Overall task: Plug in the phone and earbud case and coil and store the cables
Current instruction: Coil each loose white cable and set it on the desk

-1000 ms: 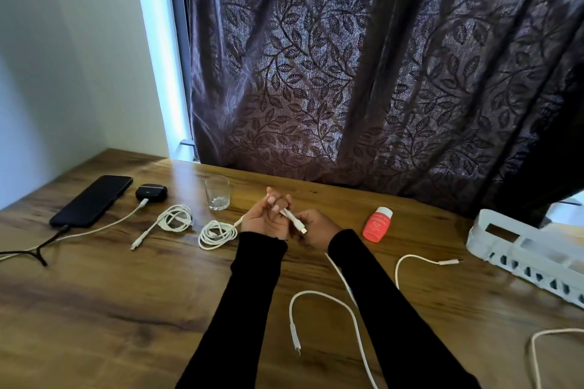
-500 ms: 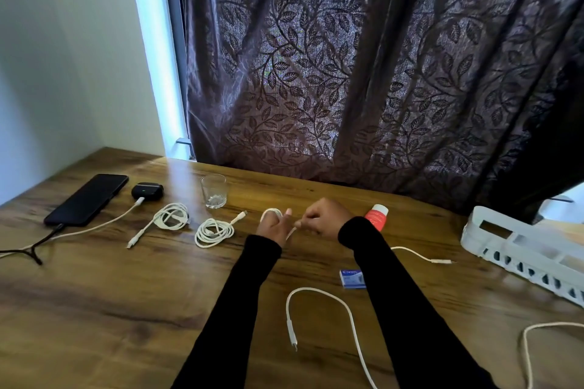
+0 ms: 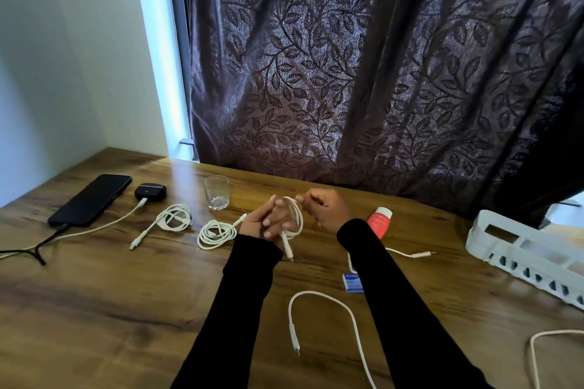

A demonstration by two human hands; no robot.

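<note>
Left hand (image 3: 268,224) fingers upright, white cable (image 3: 295,218) looped round them, plug end dangling below. Right hand (image 3: 325,208) just beside, pinching free run. Slack trails toward right, so right hand feeds next wrap.

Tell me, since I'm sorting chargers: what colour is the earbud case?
Black, seen in the head view: earbud case.

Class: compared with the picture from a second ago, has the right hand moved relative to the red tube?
Yes. The right hand has risen and shifted toward the curtain, closer to the red tube, guiding white cable around the left hand.
</note>
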